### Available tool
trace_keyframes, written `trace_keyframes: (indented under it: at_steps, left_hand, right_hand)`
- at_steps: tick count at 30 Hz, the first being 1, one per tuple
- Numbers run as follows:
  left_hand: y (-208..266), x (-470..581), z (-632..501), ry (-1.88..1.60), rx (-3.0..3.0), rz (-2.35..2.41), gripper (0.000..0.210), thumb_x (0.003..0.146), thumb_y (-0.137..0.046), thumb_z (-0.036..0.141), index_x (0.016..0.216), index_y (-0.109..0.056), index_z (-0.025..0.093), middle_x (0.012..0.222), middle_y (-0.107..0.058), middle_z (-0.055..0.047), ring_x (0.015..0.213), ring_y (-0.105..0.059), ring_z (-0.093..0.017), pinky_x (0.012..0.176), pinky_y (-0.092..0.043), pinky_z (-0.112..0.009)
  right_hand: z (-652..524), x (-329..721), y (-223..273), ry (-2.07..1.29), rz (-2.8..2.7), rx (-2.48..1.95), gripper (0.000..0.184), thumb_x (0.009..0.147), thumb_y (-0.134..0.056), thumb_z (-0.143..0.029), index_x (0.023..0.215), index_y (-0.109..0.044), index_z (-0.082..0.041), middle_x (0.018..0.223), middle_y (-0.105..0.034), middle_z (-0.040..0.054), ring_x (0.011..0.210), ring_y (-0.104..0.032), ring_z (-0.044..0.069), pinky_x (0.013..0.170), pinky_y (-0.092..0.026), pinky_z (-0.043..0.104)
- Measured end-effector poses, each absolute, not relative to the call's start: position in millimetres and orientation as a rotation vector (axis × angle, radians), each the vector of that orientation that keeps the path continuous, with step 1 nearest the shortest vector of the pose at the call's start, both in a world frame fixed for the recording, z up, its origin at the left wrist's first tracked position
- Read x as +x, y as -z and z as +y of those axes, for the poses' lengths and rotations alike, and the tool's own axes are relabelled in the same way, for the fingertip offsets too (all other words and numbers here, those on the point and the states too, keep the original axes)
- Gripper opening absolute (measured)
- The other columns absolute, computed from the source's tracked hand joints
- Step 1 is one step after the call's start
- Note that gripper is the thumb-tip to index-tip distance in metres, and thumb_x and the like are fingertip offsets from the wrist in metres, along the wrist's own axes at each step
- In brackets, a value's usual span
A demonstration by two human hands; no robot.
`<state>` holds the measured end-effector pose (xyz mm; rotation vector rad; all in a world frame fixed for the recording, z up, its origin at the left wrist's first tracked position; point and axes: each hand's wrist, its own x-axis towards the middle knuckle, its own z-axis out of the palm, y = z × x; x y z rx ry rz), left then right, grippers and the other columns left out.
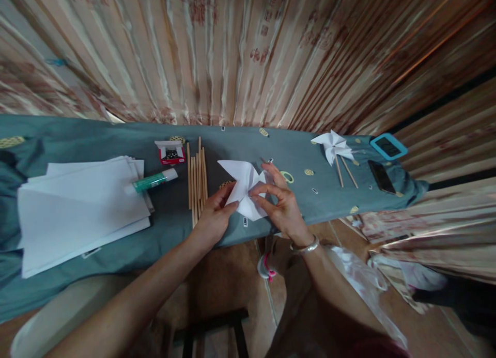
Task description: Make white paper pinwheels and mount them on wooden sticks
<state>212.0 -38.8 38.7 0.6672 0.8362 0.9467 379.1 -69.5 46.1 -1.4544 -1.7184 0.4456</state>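
A white paper pinwheel (245, 178) is held between my two hands above the table. My left hand (214, 213) grips its left edge, thumb on top. At its centre, my right hand (281, 200) pinches with thumb and index finger; whether a pin sits between those fingertips is too small to tell. Just behind my right hand lie scissors with a yellow-green handle (287, 176), partly hidden. Wooden sticks (198, 177) lie in a bundle to the left of the pinwheel, their lower ends partly covered by my left hand.
A stack of white paper (81, 208) with a green glue stick (153, 181) on it lies at left. Behind stands an open red box of dark pins (170, 153). To the right are finished pinwheels (334, 146) on sticks, a blue-framed device (388, 146) and a phone (381, 176).
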Motion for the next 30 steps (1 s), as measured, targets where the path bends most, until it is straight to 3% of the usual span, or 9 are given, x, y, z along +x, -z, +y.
trace_keyframes:
  at_steps: [19, 30]
  left_hand:
    - [-37.2, 208.4, -38.7, -0.943, 0.707, 0.824, 0.036, 0.059, -0.072, 0.014, 0.095, -0.073, 0.017, 0.099, -0.074, -0.004, 0.106, -0.063, -0.028, 0.092, -0.047, -0.034]
    - [-31.8, 207.1, -37.2, -0.941, 0.902, 0.820, 0.045, 0.063, -0.068, 0.024, 0.107, -0.070, 0.015, 0.108, -0.073, -0.006, 0.100, -0.065, -0.027, 0.090, -0.047, -0.037]
  right_hand:
    - [-66.9, 379.6, -45.5, -0.512, -1.680, -1.448, 0.005, 0.082, -0.068, -0.021, 0.079, -0.070, -0.025, 0.146, -0.048, -0.0014, 0.146, -0.027, 0.025, 0.119, -0.020, 0.050]
    - [-67.3, 381.4, -44.1, -0.475, -1.747, -1.452, 0.004, 0.082, -0.069, -0.024, 0.079, -0.069, -0.026, 0.151, -0.042, -0.0059, 0.148, -0.020, 0.025, 0.120, -0.020, 0.053]
